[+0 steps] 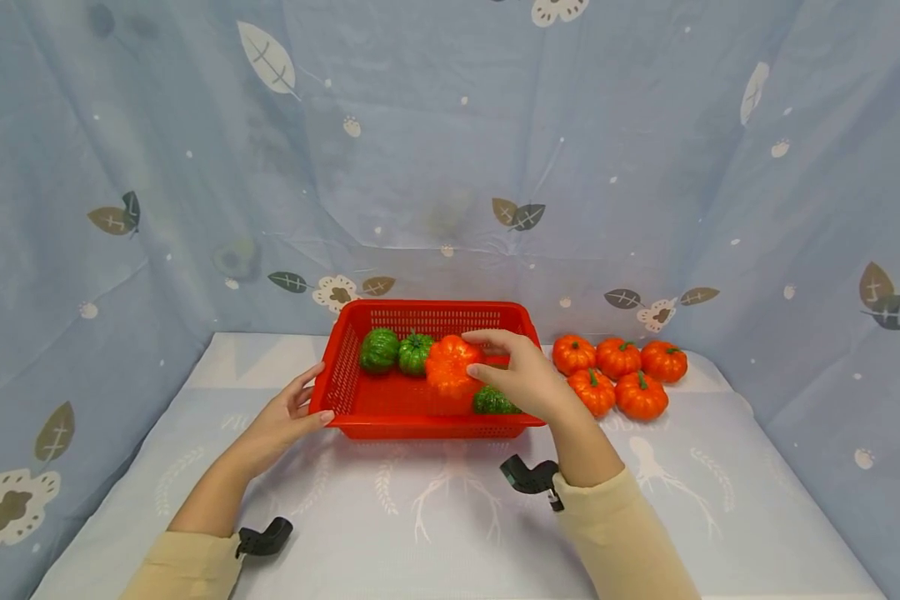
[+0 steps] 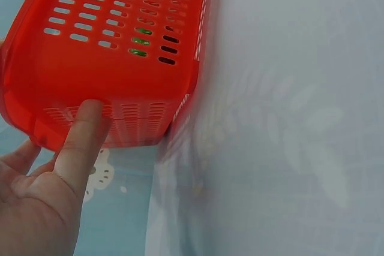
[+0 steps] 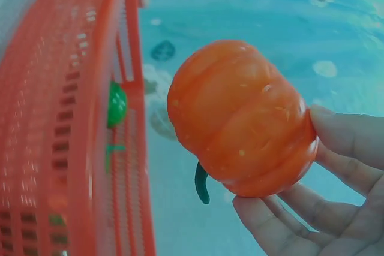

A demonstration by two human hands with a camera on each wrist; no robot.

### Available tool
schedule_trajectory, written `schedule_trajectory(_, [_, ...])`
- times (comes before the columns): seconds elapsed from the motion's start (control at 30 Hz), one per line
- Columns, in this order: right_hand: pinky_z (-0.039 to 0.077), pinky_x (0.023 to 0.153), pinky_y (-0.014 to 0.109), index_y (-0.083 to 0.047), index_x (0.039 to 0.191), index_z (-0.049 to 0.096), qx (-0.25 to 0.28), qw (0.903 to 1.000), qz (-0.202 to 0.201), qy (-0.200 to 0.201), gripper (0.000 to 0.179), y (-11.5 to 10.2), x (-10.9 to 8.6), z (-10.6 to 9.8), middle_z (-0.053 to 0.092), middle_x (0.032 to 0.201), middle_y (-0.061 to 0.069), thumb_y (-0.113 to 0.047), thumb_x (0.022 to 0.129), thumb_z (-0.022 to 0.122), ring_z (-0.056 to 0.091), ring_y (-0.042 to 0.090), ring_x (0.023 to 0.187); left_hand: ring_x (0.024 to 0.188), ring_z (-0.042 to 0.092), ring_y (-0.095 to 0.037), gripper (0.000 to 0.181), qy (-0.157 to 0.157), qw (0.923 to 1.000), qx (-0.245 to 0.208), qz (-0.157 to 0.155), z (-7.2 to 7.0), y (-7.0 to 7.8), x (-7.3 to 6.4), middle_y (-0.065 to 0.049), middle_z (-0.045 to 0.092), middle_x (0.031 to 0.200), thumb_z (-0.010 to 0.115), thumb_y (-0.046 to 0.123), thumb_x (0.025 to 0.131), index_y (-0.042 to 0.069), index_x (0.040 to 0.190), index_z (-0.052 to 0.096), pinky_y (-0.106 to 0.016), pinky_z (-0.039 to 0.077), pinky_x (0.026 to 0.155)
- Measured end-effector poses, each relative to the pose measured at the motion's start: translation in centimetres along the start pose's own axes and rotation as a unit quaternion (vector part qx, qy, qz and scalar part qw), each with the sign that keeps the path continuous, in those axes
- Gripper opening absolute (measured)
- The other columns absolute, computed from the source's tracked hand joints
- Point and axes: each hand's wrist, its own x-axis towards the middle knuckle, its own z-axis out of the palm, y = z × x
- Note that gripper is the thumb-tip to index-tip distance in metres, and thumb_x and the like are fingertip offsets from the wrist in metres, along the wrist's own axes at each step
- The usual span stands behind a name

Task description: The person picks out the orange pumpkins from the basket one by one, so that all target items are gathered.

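A red perforated basket (image 1: 435, 307) stands in the middle of the table. My right hand (image 1: 474, 353) grips an orange pumpkin (image 1: 448, 367) above the basket's inside, with thumb and fingers curled round it. In the right wrist view the pumpkin (image 3: 240, 118) is tipped, its green stem pointing down, and the fingers (image 3: 348, 142) wrap its far side. My left hand (image 1: 317, 393) rests against the basket's front left corner, fingers fairly straight. The thumb (image 2: 84, 136) lies flat on the basket wall (image 2: 120, 58). Two green pumpkins (image 1: 379, 350) (image 1: 416, 353) lie in the basket at the back left, and a third green pumpkin (image 1: 493, 402) at the front right.
Several orange pumpkins (image 1: 618, 371) sit in a cluster on the table right of the basket. The table's pale printed cloth (image 1: 450, 517) is bare in front of the basket. A blue leaf-patterned curtain (image 1: 450, 167) closes off the back and both sides.
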Motion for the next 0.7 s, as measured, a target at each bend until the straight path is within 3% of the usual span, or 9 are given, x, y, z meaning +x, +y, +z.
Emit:
schedule_trajectory(0.23, [0.049, 0.1, 0.047, -0.017, 0.139, 0.06, -0.013, 0.9993, -0.009, 0.035, 0.049, 1.0, -3.3, -3.3, 0.058, 0.137, 0.006, -0.015, 0.092, 0.074, 0.057, 0.028, 0.123, 0.132, 0.047, -0.042, 0.085, -0.005, 1.0, 0.001, 0.003, -0.2, -0.1, 0.1, -0.028, 0.032, 0.153, 0.066, 0.008, 0.095, 0.016, 0.162, 0.014, -0.029, 0.052, 0.092])
schedule_trajectory(0.27, [0.053, 0.094, 0.045, -0.016, 0.139, 0.059, -0.013, 0.9991, -0.006, 0.039, 0.049, 1.1, -3.7, -3.8, 0.059, 0.136, 0.008, -0.015, 0.092, 0.074, 0.062, 0.031, 0.112, 0.133, 0.047, -0.043, 0.085, -0.004, 1.0, -0.001, 0.001, -0.2, -0.1, 0.0, -0.027, 0.032, 0.153, 0.067, 0.008, 0.094, 0.016, 0.162, 0.015, -0.029, 0.052, 0.092])
schedule_trajectory(0.43, [0.057, 0.084, 0.04, -0.014, 0.139, 0.059, -0.039, 0.9965, 0.009, 0.073, 0.047, 2.5, -5.5, -6.1, 0.06, 0.132, 0.012, -0.014, 0.093, 0.072, 0.064, 0.034, 0.106, 0.135, 0.043, -0.047, 0.085, -0.002, 1.0, -0.005, 0.001, -0.1, 0.2, -0.2, -0.027, 0.032, 0.154, 0.067, 0.007, 0.094, 0.017, 0.161, 0.015, -0.03, 0.053, 0.093])
schedule_trajectory(0.47, [0.057, 0.084, 0.041, -0.013, 0.139, 0.059, -0.043, 0.9959, 0.012, 0.079, 0.047, 2.7, -5.8, -6.6, 0.06, 0.132, 0.013, -0.013, 0.094, 0.071, 0.064, 0.034, 0.106, 0.135, 0.042, -0.047, 0.085, -0.003, 1.0, -0.005, 0.002, -0.1, 0.2, -0.2, -0.028, 0.031, 0.154, 0.067, 0.007, 0.094, 0.017, 0.162, 0.015, -0.03, 0.053, 0.093])
schedule_trajectory(0.5, [0.055, 0.091, 0.044, -0.012, 0.139, 0.059, -0.052, 0.9948, 0.013, 0.087, 0.047, 3.0, -6.1, -7.0, 0.059, 0.134, 0.013, -0.012, 0.094, 0.071, 0.06, 0.033, 0.117, 0.135, 0.042, -0.048, 0.085, -0.002, 1.0, -0.004, 0.002, -0.1, 0.3, -0.3, -0.028, 0.031, 0.154, 0.067, 0.007, 0.094, 0.017, 0.162, 0.015, -0.031, 0.053, 0.093])
schedule_trajectory(0.7, [0.05, 0.095, 0.055, -0.01, 0.143, 0.054, -0.09, 0.9892, 0.034, 0.111, 0.05, 4.5, -7.9, -9.5, 0.055, 0.139, 0.018, -0.014, 0.095, 0.069, 0.055, 0.039, 0.122, 0.135, 0.042, -0.047, 0.085, -0.001, 1.0, -0.005, 0.0, 0.0, 0.3, -0.4, -0.027, 0.032, 0.154, 0.067, 0.008, 0.094, 0.017, 0.162, 0.016, -0.031, 0.052, 0.094])
